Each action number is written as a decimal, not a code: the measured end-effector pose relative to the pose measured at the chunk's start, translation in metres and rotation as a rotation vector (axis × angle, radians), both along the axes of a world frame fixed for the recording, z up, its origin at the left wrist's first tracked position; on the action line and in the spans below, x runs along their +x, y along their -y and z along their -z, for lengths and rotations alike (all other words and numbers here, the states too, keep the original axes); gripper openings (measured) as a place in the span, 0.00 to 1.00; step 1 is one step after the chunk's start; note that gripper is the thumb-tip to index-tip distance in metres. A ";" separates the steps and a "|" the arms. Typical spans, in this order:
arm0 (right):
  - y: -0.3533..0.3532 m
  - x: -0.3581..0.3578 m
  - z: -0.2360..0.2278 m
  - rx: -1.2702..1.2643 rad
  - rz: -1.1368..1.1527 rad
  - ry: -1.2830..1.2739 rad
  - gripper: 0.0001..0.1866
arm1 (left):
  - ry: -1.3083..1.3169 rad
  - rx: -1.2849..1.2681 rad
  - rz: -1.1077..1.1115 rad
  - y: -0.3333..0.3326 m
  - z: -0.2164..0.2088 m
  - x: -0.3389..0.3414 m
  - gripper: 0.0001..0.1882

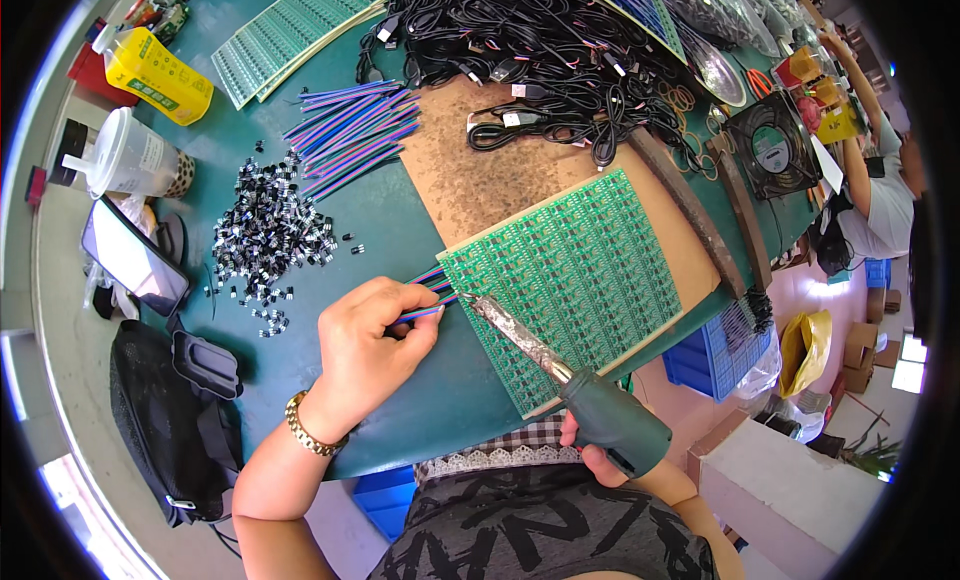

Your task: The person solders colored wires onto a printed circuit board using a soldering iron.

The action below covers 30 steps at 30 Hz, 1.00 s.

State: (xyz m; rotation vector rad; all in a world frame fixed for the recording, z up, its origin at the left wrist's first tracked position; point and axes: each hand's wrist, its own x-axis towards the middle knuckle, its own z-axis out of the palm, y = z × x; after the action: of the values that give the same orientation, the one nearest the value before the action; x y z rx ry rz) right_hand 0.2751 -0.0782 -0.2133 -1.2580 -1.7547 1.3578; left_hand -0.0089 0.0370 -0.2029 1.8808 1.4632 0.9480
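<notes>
My left hand (pixel 370 340) pinches a short multicoloured ribbon wire (pixel 432 309) between thumb and fingers. The wire's end lies at the left edge of a green circuit board panel (pixel 580 280), which rests slantwise, partly on brown cardboard. In my right hand (pixel 598 465) is a large soldering iron (pixel 618 420) with a dark green handle, partly hiding the fingers. Its worn metal shaft crosses the panel's lower left part, and its tip is close to the wire's end. Whether tip and wire touch cannot be made out.
Loose ribbon wires (pixel 355 135) and a heap of small black components (pixel 265 225) lie left of the cardboard (pixel 455 160). Black cables (pixel 510 30) pile up behind. Metal bars (pixel 690 210) and a fan (pixel 772 148) stand right; a cup (pixel 140 155) and phone (pixel 132 255) left. Another person (pixel 880 205) sits far right.
</notes>
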 end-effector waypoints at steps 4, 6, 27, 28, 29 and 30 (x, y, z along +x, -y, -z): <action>-0.001 -0.001 0.002 0.007 0.012 -0.022 0.21 | 0.012 -0.005 -0.026 0.001 0.000 0.002 0.05; 0.001 0.000 0.004 0.007 0.008 -0.033 0.20 | 0.009 -0.001 -0.024 0.001 0.000 0.004 0.05; 0.001 -0.003 0.000 -0.076 0.041 -0.049 0.22 | 0.023 0.002 -0.018 0.001 0.001 0.002 0.05; 0.001 -0.002 0.001 -0.060 0.044 -0.037 0.21 | 0.026 -0.006 -0.020 0.001 0.001 0.002 0.05; 0.002 -0.002 0.002 -0.044 0.046 -0.025 0.21 | 0.028 -0.006 -0.020 0.001 0.001 0.002 0.05; 0.003 -0.001 0.002 -0.043 0.046 -0.023 0.21 | 0.023 -0.004 -0.018 0.001 0.001 0.001 0.05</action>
State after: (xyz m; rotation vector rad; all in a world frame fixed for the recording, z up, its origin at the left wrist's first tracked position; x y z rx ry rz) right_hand 0.2740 -0.0808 -0.2152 -1.2929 -1.6789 1.3853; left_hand -0.0075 0.0359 -0.2044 1.8508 1.4700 0.9706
